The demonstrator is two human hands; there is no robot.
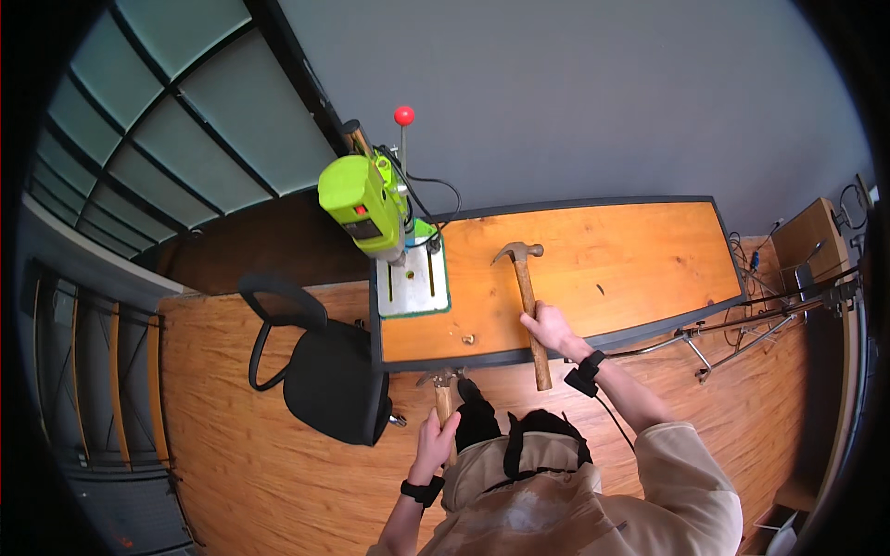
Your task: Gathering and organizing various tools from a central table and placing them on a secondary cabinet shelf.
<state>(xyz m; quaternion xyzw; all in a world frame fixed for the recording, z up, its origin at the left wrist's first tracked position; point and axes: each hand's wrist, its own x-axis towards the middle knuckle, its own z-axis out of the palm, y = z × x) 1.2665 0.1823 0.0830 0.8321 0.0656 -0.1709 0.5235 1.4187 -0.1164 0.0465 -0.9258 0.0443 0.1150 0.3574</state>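
Note:
My right hand is closed round the wooden handle of a claw hammer. Its rusty brown head is over the wooden tabletop, with the handle's end reaching past the table's near edge. Lower and to the left, my left hand grips a second claw hammer by its wooden handle. That hammer's metal head is up, just off the table's front edge and above the floor. Whether the right hammer touches the tabletop I cannot tell.
A green drill press with a red-knobbed lever and slotted metal base stands on the left end of the wooden table. A black chair is left of the table. A shelf rack stands far left; cables and a metal stand are at right.

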